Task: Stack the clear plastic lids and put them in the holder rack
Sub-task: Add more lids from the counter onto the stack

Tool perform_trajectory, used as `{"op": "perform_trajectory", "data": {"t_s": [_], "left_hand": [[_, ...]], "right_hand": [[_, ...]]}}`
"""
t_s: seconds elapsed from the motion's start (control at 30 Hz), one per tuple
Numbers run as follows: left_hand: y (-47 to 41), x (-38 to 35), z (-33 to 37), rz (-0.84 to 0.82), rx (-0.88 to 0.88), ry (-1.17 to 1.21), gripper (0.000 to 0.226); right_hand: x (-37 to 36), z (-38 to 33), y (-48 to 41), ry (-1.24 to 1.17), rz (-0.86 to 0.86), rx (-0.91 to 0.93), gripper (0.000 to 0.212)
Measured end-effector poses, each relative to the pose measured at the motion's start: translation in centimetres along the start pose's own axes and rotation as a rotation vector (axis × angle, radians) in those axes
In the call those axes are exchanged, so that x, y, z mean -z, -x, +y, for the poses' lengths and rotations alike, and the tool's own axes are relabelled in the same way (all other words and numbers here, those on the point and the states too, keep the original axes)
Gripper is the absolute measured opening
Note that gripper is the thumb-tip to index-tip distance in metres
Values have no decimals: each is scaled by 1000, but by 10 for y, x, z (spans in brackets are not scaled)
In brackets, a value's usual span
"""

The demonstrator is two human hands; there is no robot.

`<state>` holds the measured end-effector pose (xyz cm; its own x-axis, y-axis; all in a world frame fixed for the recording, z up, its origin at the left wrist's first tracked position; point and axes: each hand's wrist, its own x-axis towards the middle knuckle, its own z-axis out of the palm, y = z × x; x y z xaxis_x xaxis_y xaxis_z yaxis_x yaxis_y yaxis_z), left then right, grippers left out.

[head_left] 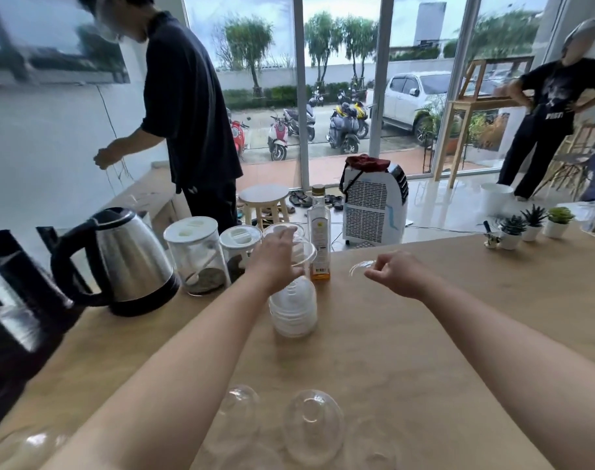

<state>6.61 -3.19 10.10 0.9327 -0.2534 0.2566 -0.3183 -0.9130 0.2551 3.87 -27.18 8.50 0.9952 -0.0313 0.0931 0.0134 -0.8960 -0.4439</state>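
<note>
The room was bright, with tall glass doors (pixel 343 96) facing parked scooters (pixel 343 130) and a white truck (pixel 421 96). A pale wooden table (pixel 408 351) filled the foreground. A person in dark clothes (pixel 187 106) stood at its far left and another (pixel 547 117) by the right wall. On the floor stood a white air cooler (pixel 374 205). A steel kettle (pixel 126 259), two jars (pixel 197 252) and a bottle (pixel 319 232) lined the table's far left. A stack of lids (pixel 293 313) stood mid-table, and dome lids (pixel 313 424) lay near the front edge. The left hand (pixel 275 259) reached over the stack against a top lid (pixel 304 254); whether its fingers gripped could not be told. The right hand (pixel 397 274) pinched a loose lid (pixel 360 266) with curled fingers.
</note>
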Motion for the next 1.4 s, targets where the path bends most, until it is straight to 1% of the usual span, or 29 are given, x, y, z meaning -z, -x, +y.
{"op": "perform_trajectory", "data": {"t_s": [0.1,0.23,0.33,0.47,0.63,0.7,0.77,0.83,0.93,1.1,1.17,1.3,1.4], "left_hand": [[9,-12,-7,-22,-33,-82,85],[16,-30,-13,-76,-103,-207,90],[20,-43,-17,-104,-150,-273,89],[25,-57,-22,-100,-164,-285,88],[29,-55,-22,-51,-153,-216,90],[30,-48,-25,-9,-128,-160,92],[31,-40,-30,37,-87,-95,88],[32,-32,-40,87,-22,-49,77],[38,-24,-60,147,84,-12,55],[58,-25,-92,99,233,19,37],[67,-27,-102,80,275,25,35],[82,-34,-115,48,329,29,35],[89,-38,-120,35,356,43,35]], "right_hand": [[-7,-1,-4,2,-17,3,30],[-12,4,-9,1,-34,-8,29],[-15,9,-12,1,-45,-20,31],[-21,12,-15,2,-57,-30,31],[-23,8,-20,-15,-71,-26,31],[-21,1,-22,-16,-78,-5,29],[-20,-10,-25,-29,-73,36,25],[-21,-24,-29,-32,-65,87,24],[-27,-49,-34,-29,-48,158,23],[-49,-86,-33,-41,-63,270,19],[-59,-97,-31,-22,-80,316,19],[-75,-108,-28,27,-149,351,18],[-87,-110,-27,72,-191,338,24]]}}
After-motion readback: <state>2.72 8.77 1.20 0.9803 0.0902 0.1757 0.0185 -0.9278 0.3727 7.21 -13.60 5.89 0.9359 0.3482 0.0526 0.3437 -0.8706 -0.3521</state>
